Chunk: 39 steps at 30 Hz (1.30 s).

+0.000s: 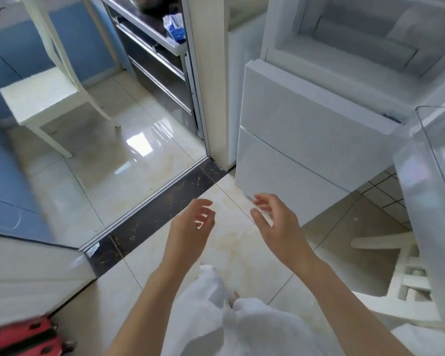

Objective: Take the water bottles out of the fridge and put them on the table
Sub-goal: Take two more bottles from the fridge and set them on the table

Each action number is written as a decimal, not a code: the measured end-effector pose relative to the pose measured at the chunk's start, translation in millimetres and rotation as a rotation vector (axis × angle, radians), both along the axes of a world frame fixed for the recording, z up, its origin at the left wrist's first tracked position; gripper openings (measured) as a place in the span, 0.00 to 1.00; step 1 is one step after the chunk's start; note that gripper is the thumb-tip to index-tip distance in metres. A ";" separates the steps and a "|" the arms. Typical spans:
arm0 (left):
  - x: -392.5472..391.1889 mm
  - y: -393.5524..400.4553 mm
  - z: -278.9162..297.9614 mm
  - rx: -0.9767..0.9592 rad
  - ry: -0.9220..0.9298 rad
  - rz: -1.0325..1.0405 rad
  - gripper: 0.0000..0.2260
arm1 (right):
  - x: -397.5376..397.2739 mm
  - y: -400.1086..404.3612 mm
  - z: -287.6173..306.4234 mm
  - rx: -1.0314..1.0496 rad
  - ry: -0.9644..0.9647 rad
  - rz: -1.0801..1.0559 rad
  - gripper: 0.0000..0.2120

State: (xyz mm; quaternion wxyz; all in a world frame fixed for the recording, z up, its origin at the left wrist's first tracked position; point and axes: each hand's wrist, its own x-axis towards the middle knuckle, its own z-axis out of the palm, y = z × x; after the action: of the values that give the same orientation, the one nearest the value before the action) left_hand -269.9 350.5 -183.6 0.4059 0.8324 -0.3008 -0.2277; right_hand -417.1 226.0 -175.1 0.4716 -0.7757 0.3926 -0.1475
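The white fridge (306, 140) stands at the right with its upper compartment (357, 42) open; no bottle shows in the part I can see. Its open door (432, 201) with a clear shelf bin hangs at the far right. No water bottle is in view anywhere. My left hand (193, 227) and my right hand (275, 224) are both held out in front of me over the floor, fingers apart, holding nothing. The right hand is just below the fridge's lower drawer front.
A white table (36, 98) stands at the upper left by a blue wall. A dark threshold strip (165, 204) crosses the tiled floor. A metal shelf unit (152, 47) stands behind a cream pillar (211, 73). A white chair (385, 278) is at the lower right, a red object (23, 335) at the bottom left.
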 end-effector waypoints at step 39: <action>120.8 -640.7 181.9 -0.650 0.031 -0.614 0.10 | 104.5 -502.9 182.9 -0.558 -0.239 -0.920 0.17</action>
State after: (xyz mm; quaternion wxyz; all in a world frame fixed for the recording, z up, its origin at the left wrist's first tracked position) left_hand -149.1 -290.2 -1.6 0.5645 0.5301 -0.5839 -0.2439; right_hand -312.6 -276.9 7.8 0.1765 -0.5975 0.5809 -0.5239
